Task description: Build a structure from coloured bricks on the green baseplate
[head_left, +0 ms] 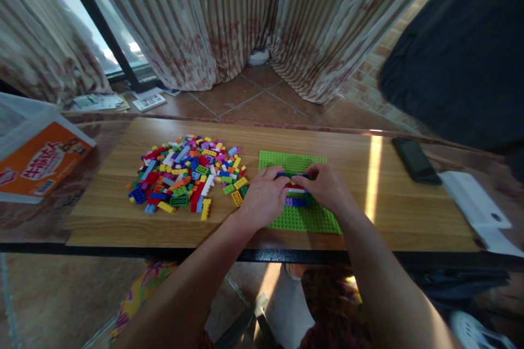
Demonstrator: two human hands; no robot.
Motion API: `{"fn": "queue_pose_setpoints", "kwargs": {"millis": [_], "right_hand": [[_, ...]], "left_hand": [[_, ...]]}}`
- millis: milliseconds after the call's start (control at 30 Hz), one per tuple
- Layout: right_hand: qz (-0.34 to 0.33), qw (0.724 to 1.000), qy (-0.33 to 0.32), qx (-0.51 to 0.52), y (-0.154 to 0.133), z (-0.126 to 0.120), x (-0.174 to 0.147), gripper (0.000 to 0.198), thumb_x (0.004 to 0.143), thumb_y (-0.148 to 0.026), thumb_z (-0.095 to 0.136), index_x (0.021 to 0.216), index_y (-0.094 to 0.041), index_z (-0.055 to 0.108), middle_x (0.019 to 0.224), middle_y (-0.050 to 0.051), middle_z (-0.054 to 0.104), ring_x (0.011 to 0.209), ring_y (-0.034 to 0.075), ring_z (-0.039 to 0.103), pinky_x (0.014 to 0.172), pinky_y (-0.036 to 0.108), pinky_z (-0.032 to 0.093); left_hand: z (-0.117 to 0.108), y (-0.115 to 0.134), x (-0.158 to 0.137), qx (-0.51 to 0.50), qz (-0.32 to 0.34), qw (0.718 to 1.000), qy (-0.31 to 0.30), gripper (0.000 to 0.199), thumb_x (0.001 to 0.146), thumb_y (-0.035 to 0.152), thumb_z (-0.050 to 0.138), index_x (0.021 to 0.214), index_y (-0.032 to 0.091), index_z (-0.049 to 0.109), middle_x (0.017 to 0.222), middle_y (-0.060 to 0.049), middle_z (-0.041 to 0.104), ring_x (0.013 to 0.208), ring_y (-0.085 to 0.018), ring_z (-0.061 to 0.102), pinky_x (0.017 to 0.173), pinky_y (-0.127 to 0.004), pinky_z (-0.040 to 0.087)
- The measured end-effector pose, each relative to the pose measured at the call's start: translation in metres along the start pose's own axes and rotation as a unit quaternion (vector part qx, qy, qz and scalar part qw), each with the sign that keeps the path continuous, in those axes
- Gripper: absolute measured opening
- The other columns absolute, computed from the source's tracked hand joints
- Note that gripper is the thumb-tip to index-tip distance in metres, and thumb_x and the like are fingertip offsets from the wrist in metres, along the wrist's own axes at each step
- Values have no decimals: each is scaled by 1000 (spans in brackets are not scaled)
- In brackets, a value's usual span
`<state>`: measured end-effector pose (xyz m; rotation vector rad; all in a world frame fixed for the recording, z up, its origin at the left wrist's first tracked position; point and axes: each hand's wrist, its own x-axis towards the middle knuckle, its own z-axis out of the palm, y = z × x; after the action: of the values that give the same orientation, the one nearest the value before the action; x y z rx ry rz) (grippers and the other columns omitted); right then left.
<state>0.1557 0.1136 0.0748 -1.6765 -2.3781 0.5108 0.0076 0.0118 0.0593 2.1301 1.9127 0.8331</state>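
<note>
A green studded baseplate (pixel 301 222) lies on the wooden table, with a small build of toy bricks (pixel 295 190) in its middle. Red, white, green, purple and blue bricks show in the build. My left hand (pixel 266 196) is closed at the build's left side, fingertips on its dark blue bricks. From the right, my right hand (pixel 325 185) pinches a dark blue brick at the build's upper right. My fingers cover part of the build, so how these bricks join is hidden. Left of the baseplate spreads a pile of loose, mixed-colour toy bricks (pixel 180 174).
The wooden table (pixel 114 223) has a dark front edge. An orange and white bag (pixel 45 158) stands at its left end. A dark phone (pixel 415 160) and a white flat object (pixel 475 199) lie on the right. Curtains (pixel 229 16) hang beyond the table.
</note>
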Motion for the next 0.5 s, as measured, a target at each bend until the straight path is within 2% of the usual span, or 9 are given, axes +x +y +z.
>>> {"fn": "queue_pose_setpoints", "kwargs": {"millis": [200,500], "right_hand": [[-16,1000,11,0,3,3,1,38,74,-55,65,83,-17,67,82,10,70,75,23,63,62,32,42],[-25,1000,14,13,4,3,2,36,73,-53,68,79,-18,66,78,7,69,72,20,62,60,30,40]], "left_hand": [[-1,-2,1,-23,-6,1000,6,24,91,18,49,104,15,68,120,-10,60,112,-23,57,101,-40,48],[0,-4,2,-41,-5,999,4,25,91,16,49,107,14,67,118,-10,61,111,-21,57,101,-38,48]]}}
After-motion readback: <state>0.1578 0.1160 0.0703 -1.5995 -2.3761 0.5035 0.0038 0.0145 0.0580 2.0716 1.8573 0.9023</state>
